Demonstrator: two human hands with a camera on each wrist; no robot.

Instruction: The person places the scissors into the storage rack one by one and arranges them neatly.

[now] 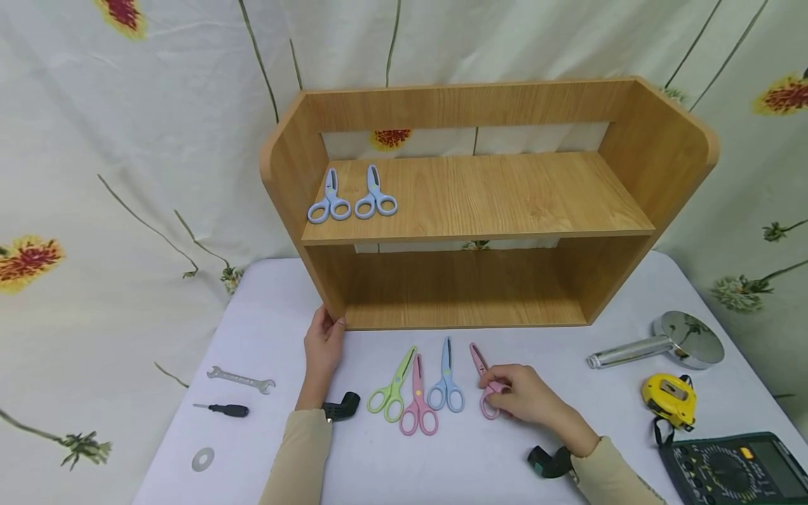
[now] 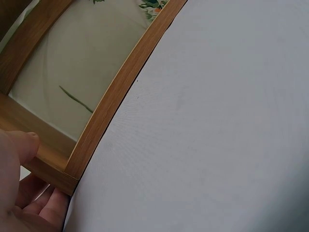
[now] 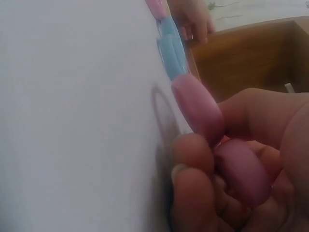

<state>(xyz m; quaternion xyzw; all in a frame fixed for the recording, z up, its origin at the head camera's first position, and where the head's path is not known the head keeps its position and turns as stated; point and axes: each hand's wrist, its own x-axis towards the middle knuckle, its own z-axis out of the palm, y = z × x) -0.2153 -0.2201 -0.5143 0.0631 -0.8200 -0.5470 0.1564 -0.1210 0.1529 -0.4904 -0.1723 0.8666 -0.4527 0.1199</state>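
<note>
Pink plastic-handled scissors point(image 1: 485, 382) lie on the white table point(image 1: 265, 308), rightmost in a row with blue, pink and green pairs; right hand point(image 1: 527, 401) has fingers curled round the handle loops, blade tip pointing at the wooden two-tier shelf point(image 1: 480, 203). Left hand point(image 1: 323, 347) grips the shelf's lower left corner. Best to pinch both loops firmly and lift clear of the neighbouring blue scissors point(image 1: 446, 386).
</note>
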